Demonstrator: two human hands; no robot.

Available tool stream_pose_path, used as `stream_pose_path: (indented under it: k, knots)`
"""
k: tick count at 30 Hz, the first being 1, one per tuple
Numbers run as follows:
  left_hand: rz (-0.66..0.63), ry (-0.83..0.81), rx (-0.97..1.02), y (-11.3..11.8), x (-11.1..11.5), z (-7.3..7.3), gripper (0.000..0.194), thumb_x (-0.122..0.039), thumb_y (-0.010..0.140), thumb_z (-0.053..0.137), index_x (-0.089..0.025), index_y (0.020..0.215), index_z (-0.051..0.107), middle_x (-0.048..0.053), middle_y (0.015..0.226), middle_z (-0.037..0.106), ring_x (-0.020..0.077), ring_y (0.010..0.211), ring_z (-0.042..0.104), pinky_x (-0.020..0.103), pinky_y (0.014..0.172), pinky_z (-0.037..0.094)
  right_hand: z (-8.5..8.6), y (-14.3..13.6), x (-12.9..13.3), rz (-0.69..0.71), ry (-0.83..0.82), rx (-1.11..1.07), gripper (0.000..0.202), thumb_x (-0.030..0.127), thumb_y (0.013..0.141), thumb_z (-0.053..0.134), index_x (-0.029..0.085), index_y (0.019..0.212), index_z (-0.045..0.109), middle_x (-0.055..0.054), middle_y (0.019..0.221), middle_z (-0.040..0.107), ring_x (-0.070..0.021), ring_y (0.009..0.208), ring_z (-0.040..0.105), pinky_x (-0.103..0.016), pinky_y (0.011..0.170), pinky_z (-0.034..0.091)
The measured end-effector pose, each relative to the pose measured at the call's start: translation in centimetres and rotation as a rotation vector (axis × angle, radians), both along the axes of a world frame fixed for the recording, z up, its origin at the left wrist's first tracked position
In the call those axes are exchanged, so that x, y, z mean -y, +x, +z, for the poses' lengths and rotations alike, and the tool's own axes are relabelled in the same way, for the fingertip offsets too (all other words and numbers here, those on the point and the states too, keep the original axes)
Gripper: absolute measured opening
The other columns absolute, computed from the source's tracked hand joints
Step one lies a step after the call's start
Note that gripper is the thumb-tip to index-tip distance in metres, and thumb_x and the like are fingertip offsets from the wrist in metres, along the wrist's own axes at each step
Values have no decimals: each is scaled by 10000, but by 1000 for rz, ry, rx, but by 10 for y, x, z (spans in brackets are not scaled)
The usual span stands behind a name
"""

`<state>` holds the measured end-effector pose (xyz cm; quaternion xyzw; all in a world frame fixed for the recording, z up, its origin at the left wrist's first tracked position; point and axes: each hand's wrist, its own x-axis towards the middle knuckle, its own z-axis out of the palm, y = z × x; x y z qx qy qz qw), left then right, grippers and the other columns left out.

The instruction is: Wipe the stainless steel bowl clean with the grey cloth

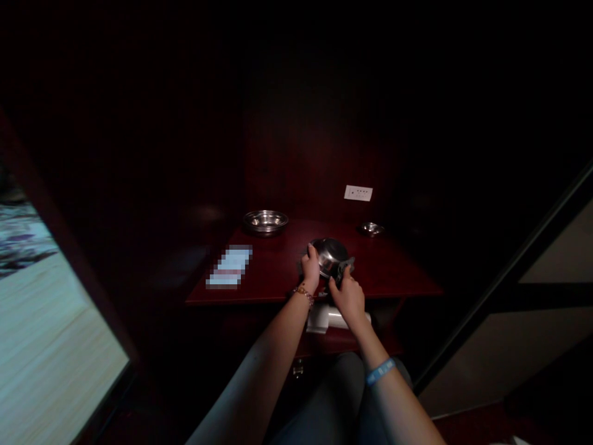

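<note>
A shiny metal bowl (330, 254) is tilted over the front of the dark red desk, its rounded outer side facing up. My left hand (311, 266) grips it at the left rim, thumb on top. At the bowl's right front side, my right hand (348, 295) is closed on a dark grey cloth (345, 266) pressed against the metal. Part of the cloth and the fingers beneath the bowl are hidden. Farther back stand wider stacked metal bowls (265, 221) on the left and a small metal bowl (372, 229) on the right.
The dark red desk (273, 278) carries a blurred-out pale rectangle (229, 267) at left. A white socket panel (358, 193) is on the back wall. Below, a shelf holds a white roll (337, 317). A pale wooden surface (55, 346) is at far left.
</note>
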<state>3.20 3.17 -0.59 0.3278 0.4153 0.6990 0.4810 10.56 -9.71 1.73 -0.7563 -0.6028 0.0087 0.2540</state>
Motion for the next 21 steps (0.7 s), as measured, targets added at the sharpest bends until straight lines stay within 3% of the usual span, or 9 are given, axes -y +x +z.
stream_pose_path:
  k: [7,14,17,21]
  knots:
    - [-16,35,-23,-1,8,6,611,-754,734,491,-186,517,432,-27,479,437,79,448,377,213,440,266,-1,-12,11,-5,6,89,576,253,942,394,71,1472,260,-194,1068,695,-265,908,703,-327,765,513]
    - [-13,41,-45,-3,13,10,611,-741,748,483,-183,505,443,-13,487,461,85,473,396,214,465,289,-8,-22,20,115,89,54,604,104,868,418,88,1464,321,-189,1139,682,-231,908,700,-293,790,511]
    - [-23,42,-106,-7,13,13,614,-738,755,475,-185,489,442,-9,479,459,92,477,397,225,474,294,-12,-21,19,232,173,-130,580,105,843,423,113,1422,419,-165,1107,704,-231,931,693,-303,829,506]
    - [-69,64,-95,-10,13,11,603,-735,736,510,-193,482,428,-15,462,445,98,475,409,230,492,318,-11,-11,13,428,322,-625,481,192,820,457,163,1283,584,-102,1168,693,-213,1027,654,-323,914,486]
